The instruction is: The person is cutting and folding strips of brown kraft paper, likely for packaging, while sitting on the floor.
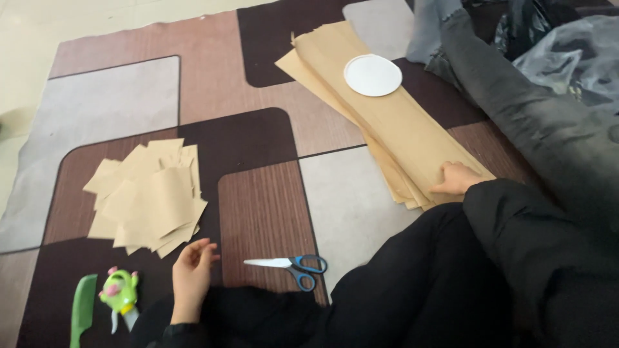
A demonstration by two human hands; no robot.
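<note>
My left hand (192, 272) hovers low over the rug with loosely curled fingers, holding nothing, just below a loose pile of cut brown paper pieces (149, 196). A pair of blue-handled scissors (291, 265) lies on the rug to its right, blades pointing left. My right hand (456, 178) rests flat on the near end of a long stack of brown paper sheets (380, 109). Farther up that stack sits a white round disc (373, 75).
A patterned brown, grey and dark rug (258, 212) covers the floor. A green comb (82, 309) and a small green toy-like item (120, 293) lie at the bottom left. A grey-trousered leg (516, 96) and dark plastic bags (561, 45) are at the right.
</note>
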